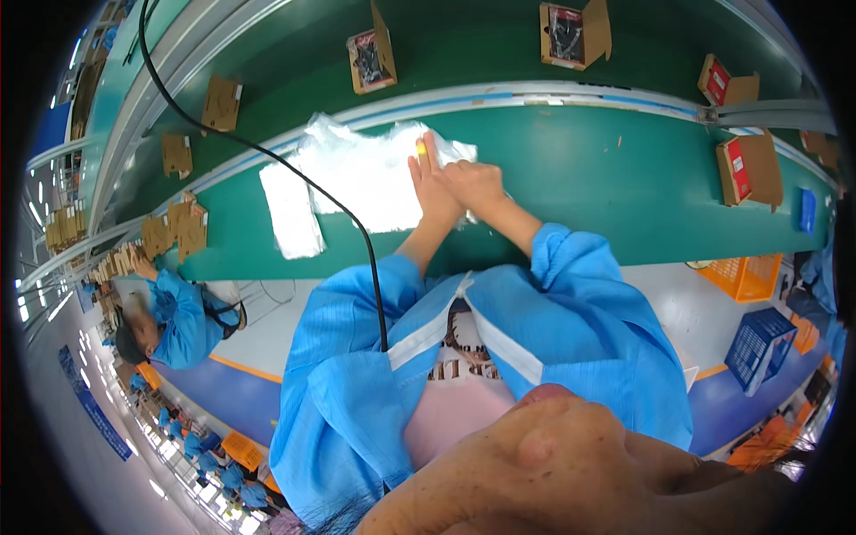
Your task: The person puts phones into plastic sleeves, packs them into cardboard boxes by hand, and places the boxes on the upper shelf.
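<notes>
Both my hands meet over a pile of shiny white plastic bags on the green work table. My left hand has fingers stretched toward the far side of the table. A small bright yellow patch, perhaps a finger cover, shows on one of its fingers. Against the left hand lies my right hand, its fingers curled and partly overlapping it. Whatever is inside the right hand's curl is hidden. Left of the pile, a narrower white bag lies flat.
Along the far conveyor stand open cardboard boxes with dark contents. More boxes stand at the right, near a blue tray. A black cable hangs across the view. Another person handles boxes at the left.
</notes>
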`<control>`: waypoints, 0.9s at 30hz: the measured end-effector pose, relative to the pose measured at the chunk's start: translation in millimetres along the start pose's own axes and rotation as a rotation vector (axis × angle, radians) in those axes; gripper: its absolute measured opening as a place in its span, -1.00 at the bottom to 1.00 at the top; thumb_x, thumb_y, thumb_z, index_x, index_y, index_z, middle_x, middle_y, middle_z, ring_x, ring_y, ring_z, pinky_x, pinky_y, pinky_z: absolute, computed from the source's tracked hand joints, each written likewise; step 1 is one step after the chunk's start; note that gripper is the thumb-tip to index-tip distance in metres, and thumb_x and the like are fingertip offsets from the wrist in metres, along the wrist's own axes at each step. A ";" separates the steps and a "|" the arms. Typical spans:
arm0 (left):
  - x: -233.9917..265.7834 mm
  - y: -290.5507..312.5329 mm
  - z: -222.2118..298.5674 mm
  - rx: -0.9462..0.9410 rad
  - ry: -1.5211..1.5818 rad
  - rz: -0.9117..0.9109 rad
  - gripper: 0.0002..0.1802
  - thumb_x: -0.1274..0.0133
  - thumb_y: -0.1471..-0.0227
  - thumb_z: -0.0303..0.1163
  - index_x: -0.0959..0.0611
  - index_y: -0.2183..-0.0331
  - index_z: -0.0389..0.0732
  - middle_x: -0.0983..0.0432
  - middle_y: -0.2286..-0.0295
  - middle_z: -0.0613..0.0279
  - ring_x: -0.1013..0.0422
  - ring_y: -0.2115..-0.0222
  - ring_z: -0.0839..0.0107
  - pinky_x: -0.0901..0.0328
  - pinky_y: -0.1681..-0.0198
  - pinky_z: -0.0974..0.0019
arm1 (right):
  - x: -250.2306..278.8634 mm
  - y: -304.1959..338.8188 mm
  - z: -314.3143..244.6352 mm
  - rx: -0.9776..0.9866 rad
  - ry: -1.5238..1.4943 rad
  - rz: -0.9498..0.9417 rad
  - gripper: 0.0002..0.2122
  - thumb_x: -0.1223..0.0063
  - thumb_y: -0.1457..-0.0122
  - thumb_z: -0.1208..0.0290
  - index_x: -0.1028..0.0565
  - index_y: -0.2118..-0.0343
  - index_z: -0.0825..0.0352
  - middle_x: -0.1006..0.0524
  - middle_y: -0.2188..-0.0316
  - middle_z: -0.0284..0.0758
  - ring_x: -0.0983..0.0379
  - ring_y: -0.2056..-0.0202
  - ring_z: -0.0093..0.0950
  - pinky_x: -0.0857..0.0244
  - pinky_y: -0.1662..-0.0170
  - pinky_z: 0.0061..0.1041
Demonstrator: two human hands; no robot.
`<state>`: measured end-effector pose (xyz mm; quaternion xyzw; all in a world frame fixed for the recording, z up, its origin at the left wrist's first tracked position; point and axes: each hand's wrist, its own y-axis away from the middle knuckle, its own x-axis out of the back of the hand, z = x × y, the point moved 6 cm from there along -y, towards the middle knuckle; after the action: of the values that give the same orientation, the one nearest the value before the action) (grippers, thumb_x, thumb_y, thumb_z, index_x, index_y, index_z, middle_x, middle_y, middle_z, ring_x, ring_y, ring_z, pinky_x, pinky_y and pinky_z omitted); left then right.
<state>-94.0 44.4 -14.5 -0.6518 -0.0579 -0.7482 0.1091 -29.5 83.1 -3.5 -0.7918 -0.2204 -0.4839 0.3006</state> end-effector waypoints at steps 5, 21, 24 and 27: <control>2.4 -1.8 -2.0 0.038 0.069 -0.002 -0.30 0.16 -0.03 -0.17 -0.21 -0.11 -0.43 0.14 -0.20 -0.17 0.21 -0.23 -0.07 0.31 -0.22 -0.15 | 4.7 -18.2 37.4 -0.191 0.258 0.084 -0.85 0.00 0.06 0.25 -0.46 0.71 0.06 -0.43 0.76 -0.40 -0.46 0.66 -0.46 -0.22 0.73 -0.47; 67.3 -17.1 52.4 -0.364 0.367 0.174 -0.58 -0.14 0.14 -0.29 -0.48 0.21 -0.27 -0.34 0.21 -0.02 -0.27 0.22 0.03 -0.19 0.18 0.05 | 121.4 95.7 182.1 -0.653 0.007 0.269 -0.82 -0.01 -0.11 0.36 -0.39 0.26 0.30 -0.39 0.26 -0.17 -0.42 0.30 -0.19 -0.35 0.31 -0.28; 33.4 4.9 85.8 -0.297 0.465 0.053 -0.65 -0.15 0.15 -0.23 -0.49 0.32 -0.23 -0.36 0.33 0.04 -0.28 0.30 0.07 -0.18 0.25 0.06 | 150.8 108.3 244.8 -0.760 -0.067 0.376 -0.77 0.00 -0.12 0.36 -0.38 0.21 0.37 -0.39 0.22 -0.10 -0.39 0.24 -0.15 -0.32 0.22 -0.27; 1.5 13.7 95.9 -0.239 0.206 0.045 -0.75 -0.11 0.12 -0.24 -0.47 0.41 -0.17 -0.37 0.38 0.13 -0.29 0.33 0.12 -0.15 0.32 0.07 | 186.7 106.8 322.4 -0.821 -0.008 0.534 -0.70 -0.01 -0.13 0.35 -0.36 0.15 0.44 -0.38 0.17 -0.04 -0.36 0.15 -0.10 -0.28 0.12 -0.24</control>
<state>1.4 52.9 0.1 -0.5813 0.0577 -0.8099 0.0528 324.3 239.0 23.0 -0.8756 0.1983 -0.4338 0.0761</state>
